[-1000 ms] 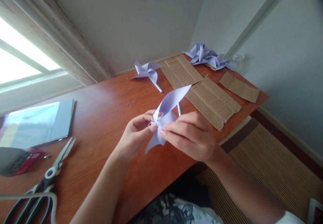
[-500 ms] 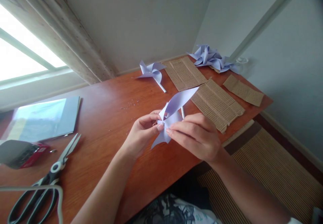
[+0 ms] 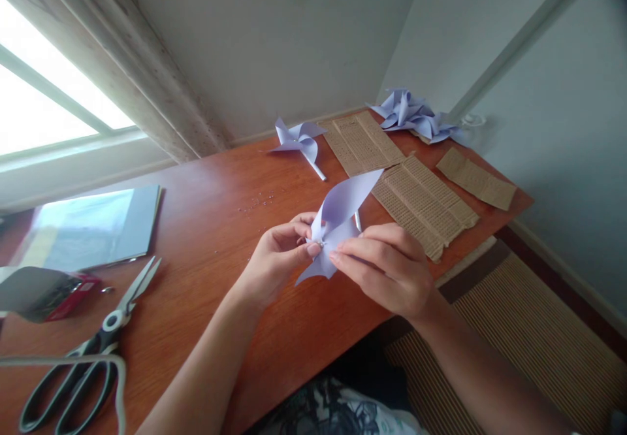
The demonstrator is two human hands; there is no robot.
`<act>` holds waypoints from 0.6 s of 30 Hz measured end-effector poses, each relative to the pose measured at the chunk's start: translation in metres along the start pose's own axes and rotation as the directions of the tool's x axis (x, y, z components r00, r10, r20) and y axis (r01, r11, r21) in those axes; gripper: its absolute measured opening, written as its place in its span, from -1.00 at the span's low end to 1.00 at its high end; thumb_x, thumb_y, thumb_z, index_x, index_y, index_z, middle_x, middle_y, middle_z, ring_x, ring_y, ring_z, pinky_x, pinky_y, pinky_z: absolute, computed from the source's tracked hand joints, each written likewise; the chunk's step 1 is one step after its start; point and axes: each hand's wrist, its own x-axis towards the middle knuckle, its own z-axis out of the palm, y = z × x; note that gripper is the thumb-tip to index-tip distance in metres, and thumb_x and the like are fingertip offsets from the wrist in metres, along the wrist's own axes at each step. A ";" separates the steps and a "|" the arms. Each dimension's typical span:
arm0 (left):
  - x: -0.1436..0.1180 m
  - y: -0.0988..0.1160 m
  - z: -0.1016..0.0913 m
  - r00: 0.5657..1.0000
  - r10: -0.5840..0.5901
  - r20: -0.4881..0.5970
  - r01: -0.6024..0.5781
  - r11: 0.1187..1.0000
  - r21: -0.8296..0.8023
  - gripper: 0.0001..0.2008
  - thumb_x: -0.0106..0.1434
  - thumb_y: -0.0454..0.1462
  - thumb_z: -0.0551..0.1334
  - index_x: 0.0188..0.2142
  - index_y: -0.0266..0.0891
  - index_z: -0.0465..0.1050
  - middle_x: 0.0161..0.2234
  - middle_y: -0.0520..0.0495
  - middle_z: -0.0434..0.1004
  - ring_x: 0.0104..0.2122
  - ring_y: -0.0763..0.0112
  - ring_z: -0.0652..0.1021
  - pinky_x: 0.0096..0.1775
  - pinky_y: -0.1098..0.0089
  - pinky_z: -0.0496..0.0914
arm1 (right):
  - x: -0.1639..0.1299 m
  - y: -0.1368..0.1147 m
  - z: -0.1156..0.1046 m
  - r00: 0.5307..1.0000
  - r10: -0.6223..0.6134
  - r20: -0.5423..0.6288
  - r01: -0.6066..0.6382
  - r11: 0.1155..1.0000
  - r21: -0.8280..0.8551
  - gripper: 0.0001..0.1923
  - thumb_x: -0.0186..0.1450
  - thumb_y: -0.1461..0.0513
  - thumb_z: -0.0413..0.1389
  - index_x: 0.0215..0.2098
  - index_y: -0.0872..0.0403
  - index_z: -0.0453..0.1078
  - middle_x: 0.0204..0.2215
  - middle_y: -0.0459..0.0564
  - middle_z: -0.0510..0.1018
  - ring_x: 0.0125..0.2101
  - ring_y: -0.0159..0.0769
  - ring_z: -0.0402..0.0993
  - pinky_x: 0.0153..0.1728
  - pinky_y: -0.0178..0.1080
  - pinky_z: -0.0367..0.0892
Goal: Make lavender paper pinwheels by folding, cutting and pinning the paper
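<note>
A pale lilac paper pinwheel (image 3: 337, 216) is held just above the brown wooden table (image 3: 210, 226), near its front edge. My left hand (image 3: 274, 262) pinches the pinwheel's centre from the left with thumb and forefinger. My right hand (image 3: 386, 268) grips the same centre from the right, fingers bent over the folded flaps. One long blade sticks up and to the right. A white stick (image 3: 358, 221) shows just behind the paper, above my right hand.
A finished pinwheel on a stick (image 3: 300, 141) lies at the back. Several more pinwheels (image 3: 416, 118) are piled in the far right corner. Brown cardboard strips (image 3: 421, 196) lie right of my hands. Scissors (image 3: 88, 350), a blue sheet pad (image 3: 85, 229) and a red-and-grey item (image 3: 42, 294) sit left.
Both hands stay pinched on the pinwheel's centre with only small finger shifts. The view has drifted slightly, so everything sits a little further right and lower.
</note>
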 end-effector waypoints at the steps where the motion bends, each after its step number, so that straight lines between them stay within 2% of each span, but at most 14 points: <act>1: 0.000 0.000 0.000 1.000 0.014 0.002 -0.014 1.000 0.017 -0.93 0.14 -0.34 0.47 -0.38 -0.24 0.63 -0.02 -0.11 0.44 -0.06 0.30 0.50 -0.11 0.40 0.45 | -0.001 0.000 -0.001 1.000 0.003 0.002 -0.003 1.000 0.003 -0.81 0.31 0.39 0.26 -0.13 0.07 0.58 -0.19 -0.01 0.70 -0.18 -0.22 0.48 -0.14 -0.17 0.49; 4: 0.000 0.001 -0.001 0.996 0.084 -0.006 -0.082 0.991 0.105 -0.92 0.14 -0.35 0.47 -0.38 -0.21 0.63 -0.03 -0.11 0.43 -0.04 0.29 0.49 -0.09 0.38 0.45 | -0.005 -0.002 -0.006 0.997 0.072 0.010 -0.073 0.994 0.077 -0.78 0.29 0.34 0.25 -0.09 0.06 0.53 -0.17 0.03 0.67 -0.16 -0.16 0.48 -0.12 -0.09 0.50; 6: 0.001 0.002 -0.002 0.989 0.145 -0.013 -0.139 0.966 0.220 -0.93 0.15 -0.34 0.47 -0.39 -0.20 0.62 -0.03 -0.13 0.44 -0.01 0.26 0.48 -0.06 0.34 0.43 | -0.008 -0.003 -0.008 0.974 0.224 -0.031 -0.216 0.962 0.168 -0.79 0.31 0.29 0.21 -0.07 0.04 0.50 -0.17 0.06 0.63 -0.14 -0.12 0.49 -0.09 -0.02 0.48; 7: 0.001 0.002 -0.002 0.984 0.179 -0.012 -0.168 0.944 0.284 -0.93 0.16 -0.34 0.47 -0.39 -0.20 0.62 -0.02 -0.14 0.45 0.01 0.23 0.48 -0.02 0.31 0.42 | -0.009 -0.003 -0.008 0.937 0.342 -0.072 -0.319 0.921 0.224 -0.82 0.33 0.26 0.19 -0.09 0.03 0.48 -0.18 0.07 0.60 -0.14 -0.12 0.50 -0.08 -0.01 0.47; 8: 0.001 0.002 -0.002 0.977 0.214 -0.008 -0.198 0.917 0.346 -0.93 0.16 -0.33 0.47 -0.39 -0.20 0.62 -0.02 -0.16 0.45 0.03 0.20 0.48 0.02 0.27 0.40 | -0.010 -0.002 -0.007 0.870 0.482 -0.103 -0.438 0.852 0.287 -0.87 0.35 0.23 0.17 -0.11 0.01 0.47 -0.19 0.05 0.58 -0.14 -0.13 0.51 -0.08 -0.02 0.46; 9: 0.002 0.001 -0.003 0.968 0.250 0.000 -0.229 0.887 0.400 -0.94 0.17 -0.33 0.46 -0.38 -0.20 0.62 -0.01 -0.17 0.46 0.05 0.18 0.47 0.06 0.23 0.38 | -0.011 0.000 -0.005 0.774 0.623 -0.108 -0.553 0.750 0.362 -0.89 0.38 0.18 0.16 -0.15 0.00 0.44 -0.21 0.04 0.55 -0.15 -0.15 0.51 -0.10 -0.05 0.46; 11: 0.002 0.000 -0.004 0.948 0.317 0.029 -0.291 0.826 0.482 -0.94 0.18 -0.33 0.45 -0.35 -0.18 0.62 0.01 -0.18 0.47 0.07 0.15 0.47 0.12 0.17 0.34 | -0.012 0.003 0.001 0.559 0.829 0.004 -0.715 0.479 0.509 -0.78 0.39 0.04 0.15 -0.15 0.00 0.40 -0.22 0.02 0.52 -0.17 -0.19 0.51 -0.17 -0.13 0.46; 12: 0.003 -0.001 -0.005 0.936 0.348 0.045 -0.320 0.794 0.517 -0.93 0.18 -0.34 0.45 -0.34 -0.17 0.62 0.02 -0.18 0.47 0.07 0.15 0.47 0.14 0.15 0.33 | -0.012 0.005 0.004 0.478 0.873 0.092 -0.744 0.348 0.570 -0.71 0.37 -0.02 0.16 -0.13 0.00 0.39 -0.22 0.02 0.52 -0.18 -0.20 0.52 -0.20 -0.16 0.47; 13: 0.003 -0.003 -0.005 0.925 0.376 0.060 -0.345 0.761 0.549 -0.93 0.19 -0.35 0.45 -0.33 -0.17 0.62 0.03 -0.18 0.47 0.07 0.15 0.47 0.15 0.14 0.32 | -0.012 0.006 0.007 0.428 0.885 0.185 -0.749 0.233 0.620 -0.65 0.34 -0.05 0.19 -0.09 0.00 0.38 -0.20 0.01 0.54 -0.18 -0.21 0.53 -0.21 -0.18 0.47; 15: 0.004 -0.004 -0.006 0.903 0.422 0.081 -0.381 0.700 0.604 -0.92 0.18 -0.35 0.45 -0.33 -0.16 0.62 0.04 -0.19 0.47 0.06 0.15 0.48 0.14 0.13 0.33 | -0.010 0.009 0.013 0.388 0.840 0.379 -0.745 0.045 0.665 -0.62 0.32 -0.04 0.23 -0.05 0.00 0.39 -0.18 0.01 0.58 -0.17 -0.22 0.55 -0.18 -0.20 0.46; 17: 0.004 -0.005 -0.006 0.887 0.453 0.093 -0.400 0.650 0.646 -0.92 0.18 -0.35 0.45 -0.33 -0.16 0.62 0.04 -0.19 0.47 0.04 0.15 0.49 0.11 0.14 0.35 | -0.008 0.010 0.019 0.369 0.784 0.499 -0.752 -0.064 0.656 -0.71 0.31 0.02 0.26 -0.14 0.03 0.46 -0.22 0.00 0.63 -0.21 -0.24 0.56 -0.19 -0.22 0.44; 18: 0.004 -0.006 -0.005 0.882 0.461 0.097 -0.402 0.631 0.664 -0.91 0.18 -0.35 0.45 -0.32 -0.16 0.62 0.04 -0.19 0.47 0.04 0.15 0.50 0.09 0.15 0.36 | -0.007 0.011 0.021 0.355 0.780 0.516 -0.757 -0.084 0.648 -0.76 0.30 0.05 0.27 -0.22 0.04 0.50 -0.27 -0.01 0.64 -0.25 -0.26 0.56 -0.21 -0.24 0.43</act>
